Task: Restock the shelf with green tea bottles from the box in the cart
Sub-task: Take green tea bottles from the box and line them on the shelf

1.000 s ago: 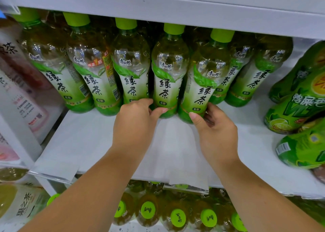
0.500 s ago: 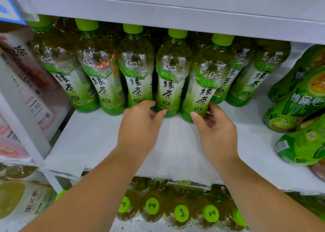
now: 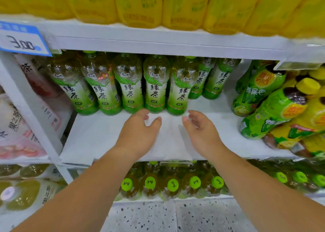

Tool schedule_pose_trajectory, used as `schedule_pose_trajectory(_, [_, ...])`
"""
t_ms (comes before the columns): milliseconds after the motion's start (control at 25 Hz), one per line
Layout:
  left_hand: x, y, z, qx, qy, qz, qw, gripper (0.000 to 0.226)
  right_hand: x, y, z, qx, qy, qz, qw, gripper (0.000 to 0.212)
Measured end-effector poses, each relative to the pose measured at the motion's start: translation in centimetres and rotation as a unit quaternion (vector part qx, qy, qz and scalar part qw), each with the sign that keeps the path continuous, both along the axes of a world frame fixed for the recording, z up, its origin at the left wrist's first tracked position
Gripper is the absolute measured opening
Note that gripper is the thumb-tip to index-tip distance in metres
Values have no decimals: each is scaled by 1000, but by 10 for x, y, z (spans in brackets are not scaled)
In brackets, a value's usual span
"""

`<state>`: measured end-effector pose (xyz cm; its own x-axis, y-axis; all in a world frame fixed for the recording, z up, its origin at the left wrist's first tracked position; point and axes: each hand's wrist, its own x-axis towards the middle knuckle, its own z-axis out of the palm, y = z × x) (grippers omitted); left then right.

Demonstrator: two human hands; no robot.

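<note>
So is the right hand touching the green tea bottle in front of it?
Cannot tell. In the head view the right hand is open, its fingertips right beside the base of the green tea bottle, with no plain gap or contact.

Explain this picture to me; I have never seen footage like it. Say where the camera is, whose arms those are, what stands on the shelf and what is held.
No machine here: a person wears a wide-angle camera on the head, so you look forward and down along their two bare arms. The left hand and the right hand hover open over the bare front of the white shelf, holding nothing. A row of green tea bottles stands at the back of it. Other green bottles are to the right, yellow bottles fill the shelf above, and green-capped bottles sit on the shelf below. The price tag at upper left reads 3.00.
</note>
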<state>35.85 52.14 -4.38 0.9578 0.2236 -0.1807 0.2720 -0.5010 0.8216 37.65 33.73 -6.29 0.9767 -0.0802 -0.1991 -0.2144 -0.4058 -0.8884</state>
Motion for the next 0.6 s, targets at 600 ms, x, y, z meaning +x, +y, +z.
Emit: schedule_pose_trajectory(600, [-185,-8,148,-113,132,-188,967,54,-244,-5,179,53,109,-112,986,54])
